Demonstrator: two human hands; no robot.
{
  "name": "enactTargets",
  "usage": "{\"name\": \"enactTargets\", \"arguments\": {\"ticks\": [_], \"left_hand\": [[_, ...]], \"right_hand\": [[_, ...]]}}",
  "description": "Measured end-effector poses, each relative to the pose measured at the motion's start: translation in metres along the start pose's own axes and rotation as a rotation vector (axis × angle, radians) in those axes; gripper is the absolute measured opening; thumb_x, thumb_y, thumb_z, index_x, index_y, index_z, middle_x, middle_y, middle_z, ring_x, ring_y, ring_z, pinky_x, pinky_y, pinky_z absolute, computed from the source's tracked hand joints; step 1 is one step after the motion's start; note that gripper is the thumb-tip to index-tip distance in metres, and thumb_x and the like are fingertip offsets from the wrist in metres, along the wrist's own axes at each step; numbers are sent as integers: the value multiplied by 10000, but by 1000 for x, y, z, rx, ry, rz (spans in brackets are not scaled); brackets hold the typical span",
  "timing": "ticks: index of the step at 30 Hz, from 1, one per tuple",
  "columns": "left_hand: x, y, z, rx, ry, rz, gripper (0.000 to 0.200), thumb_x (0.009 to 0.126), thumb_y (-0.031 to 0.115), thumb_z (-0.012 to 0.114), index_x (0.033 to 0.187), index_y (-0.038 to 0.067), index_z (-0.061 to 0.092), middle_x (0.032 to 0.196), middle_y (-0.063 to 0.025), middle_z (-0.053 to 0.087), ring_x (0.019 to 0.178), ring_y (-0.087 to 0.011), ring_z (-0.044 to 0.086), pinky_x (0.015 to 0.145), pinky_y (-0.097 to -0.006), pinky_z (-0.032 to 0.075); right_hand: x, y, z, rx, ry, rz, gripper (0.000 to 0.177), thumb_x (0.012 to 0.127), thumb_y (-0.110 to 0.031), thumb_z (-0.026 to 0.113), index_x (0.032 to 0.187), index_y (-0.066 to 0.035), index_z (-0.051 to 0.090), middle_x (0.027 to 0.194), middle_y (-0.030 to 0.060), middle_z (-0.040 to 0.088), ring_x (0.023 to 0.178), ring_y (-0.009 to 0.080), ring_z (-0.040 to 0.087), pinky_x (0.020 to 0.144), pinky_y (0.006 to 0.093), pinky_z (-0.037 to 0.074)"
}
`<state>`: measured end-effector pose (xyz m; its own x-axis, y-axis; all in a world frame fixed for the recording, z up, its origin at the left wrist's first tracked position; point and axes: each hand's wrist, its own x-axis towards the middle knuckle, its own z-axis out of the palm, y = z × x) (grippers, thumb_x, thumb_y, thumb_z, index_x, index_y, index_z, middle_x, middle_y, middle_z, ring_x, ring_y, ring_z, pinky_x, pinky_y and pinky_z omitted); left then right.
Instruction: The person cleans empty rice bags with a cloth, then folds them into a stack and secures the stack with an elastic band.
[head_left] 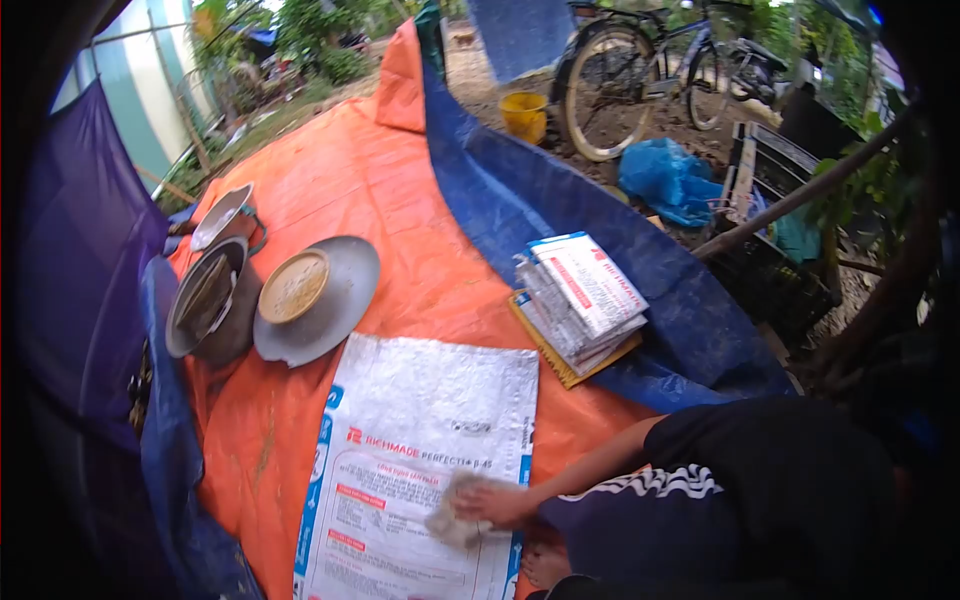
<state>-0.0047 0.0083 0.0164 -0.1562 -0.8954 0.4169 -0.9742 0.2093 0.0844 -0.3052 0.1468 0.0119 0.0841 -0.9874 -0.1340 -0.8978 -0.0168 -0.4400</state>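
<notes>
A white printed woven sack (430, 390) with blue side strips lies flat on the orange tarp (440, 260). My right hand (497, 503) presses a greyish rag (456, 520) against the sack's printed face, near its right edge. The fingers lie over the rag, and the rag looks slightly blurred. My bare foot (546, 566) rests close to the sack, below that hand. I cannot see my left hand.
Folded sacks (590, 290) are stacked at the right. A grey lid (345, 290) bearing a round tan basket (294, 287), a deep pot (215, 320) and a pan (222, 215) stand left. Beyond are a yellow bucket (523, 117), a bicycle (615, 85) and black crates (770, 270).
</notes>
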Motion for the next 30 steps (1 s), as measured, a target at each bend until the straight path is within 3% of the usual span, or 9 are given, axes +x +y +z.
{"name": "enactTargets", "arguments": {"ticks": [3, 5, 6, 8, 11, 13, 19, 22, 30], "left_hand": [[-1, -5, 7, 38, 32, 34, 568, 969, 507, 501, 1394, 130, 539, 1486, -227, 451, 1341, -495, 424, 1018, -712, 320], [-2, -4, 8, 1, 45, 3, 550, 969, 501, 504, 1376, 134, 557, 1499, -224, 437, 1345, -500, 417, 1011, -729, 310], [-2, -9, 18, 128, 26, 85, 585, 970, 530, 493, 1407, 143, 522, 1484, -223, 450, 1340, -490, 425, 1024, -711, 317], [-2, -29, 32, 386, -23, 243, 660, 970, 590, 471, 1470, 159, 451, 1454, -220, 476, 1329, -471, 440, 1049, -676, 331], [1, -6, 12, 338, -257, -126, 546, 1047, 476, 369, 1519, 202, 394, 1625, -82, 292, 1474, -340, 305, 1163, -515, 259], [0, -10, 20, 332, -252, -129, 541, 1049, 457, 363, 1518, 188, 389, 1630, -93, 277, 1477, -351, 298, 1168, -512, 262], [3, -3, 10, 324, -317, -171, 549, 1048, 464, 365, 1530, 201, 374, 1644, -88, 241, 1500, -340, 251, 1187, -522, 231], [1, -7, 16, 251, -312, -182, 558, 1053, 453, 375, 1541, 183, 351, 1639, -114, 231, 1498, -373, 231, 1181, -568, 200], [0, -11, 21, 242, -295, -169, 559, 1052, 444, 382, 1543, 179, 346, 1639, -121, 229, 1502, -379, 218, 1175, -578, 207]], "right_hand": [[6, -60, 20, -71, -203, -390, 700, 851, -287, 572, 1505, -136, 372, 1632, 136, 224, 1501, 388, 199, 1200, 533, 191], [5, -52, 50, 25, -61, -499, 713, 840, -300, 568, 1509, -147, 372, 1635, 125, 224, 1501, 375, 202, 1207, 534, 174], [5, -49, 62, 74, 9, -548, 720, 835, -307, 565, 1510, -152, 372, 1637, 120, 224, 1501, 368, 204, 1210, 534, 165], [1, -35, 40, -18, -2, -418, 817, 807, -255, 607, 1551, -137, 292, 1652, 123, 181, 1516, 361, 171, 1221, 535, 148], [-1, 5, 5, -213, 10, -158, 833, 842, -290, 592, 1582, -155, 235, 1662, 116, 154, 1525, 355, 144, 1230, 536, 110], [-2, 50, 9, -43, 290, 27, 762, 893, -345, 555, 1575, -169, 265, 1649, 102, 202, 1519, 368, 151, 1229, 532, 84], [-39, 165, -62, -247, 345, 529, 695, 969, -442, 478, 1587, -231, 239, 1664, 109, 149, 1533, 376, 92, 1218, 564, 55], [-46, 176, -75, -215, 337, 600, 701, 969, -429, 479, 1595, -248, 219, 1670, 101, 134, 1536, 376, 80, 1217, 573, 54], [-43, 167, -63, -228, 446, 635, 714, 963, -435, 481, 1593, -231, 216, 1669, 103, 135, 1536, 373, 70, 1222, 567, 27]]}}
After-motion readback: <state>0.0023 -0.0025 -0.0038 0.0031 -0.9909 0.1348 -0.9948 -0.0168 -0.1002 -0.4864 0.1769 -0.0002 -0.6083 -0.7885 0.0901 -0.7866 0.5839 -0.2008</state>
